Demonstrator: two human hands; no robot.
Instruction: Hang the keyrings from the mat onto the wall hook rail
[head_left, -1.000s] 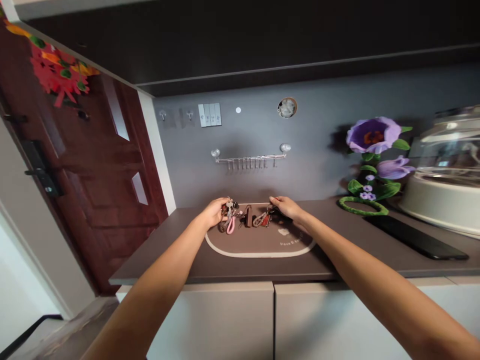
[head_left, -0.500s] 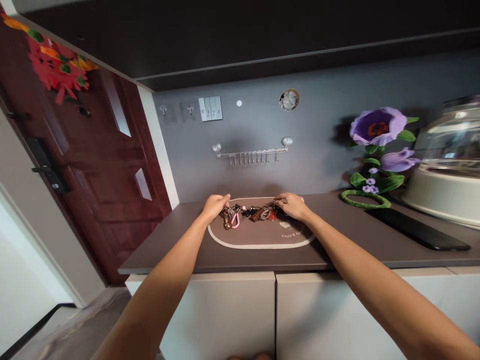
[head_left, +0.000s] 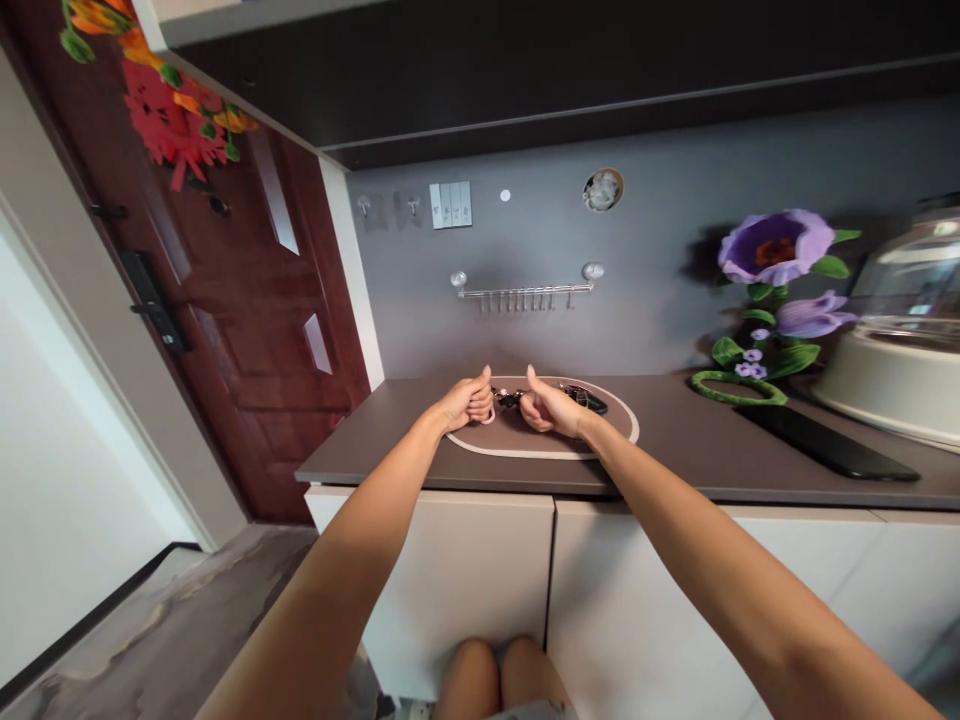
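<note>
My left hand [head_left: 471,400] is closed in a fist with its thumb pointing up, over the left part of a brown oval mat [head_left: 525,441] with a cream rim. Mirroring it, my right hand [head_left: 551,405] makes a fist, thumb raised, over the middle of the mat. No object shows in either fist. Beside the left fingers a pink loop [head_left: 491,414] peeks out. Small black keychain pieces [head_left: 510,399] lie between the two fists. Past my right wrist are more keys and a dark oblong item [head_left: 586,398]. My hands hide the other keychains.
A clear rail with hooks [head_left: 525,293] is on the grey wall behind. To the right are a purple flower ornament [head_left: 776,250], a black phone-like slab [head_left: 832,442] and a cream-based appliance [head_left: 892,380]. A dark shelf [head_left: 562,75] hangs overhead; a red-brown door [head_left: 240,320] stands left.
My hands have left the mat's left and right sides, drawn closer together and curled into fists with thumbs up. The view has shifted slightly, showing my knees.
</note>
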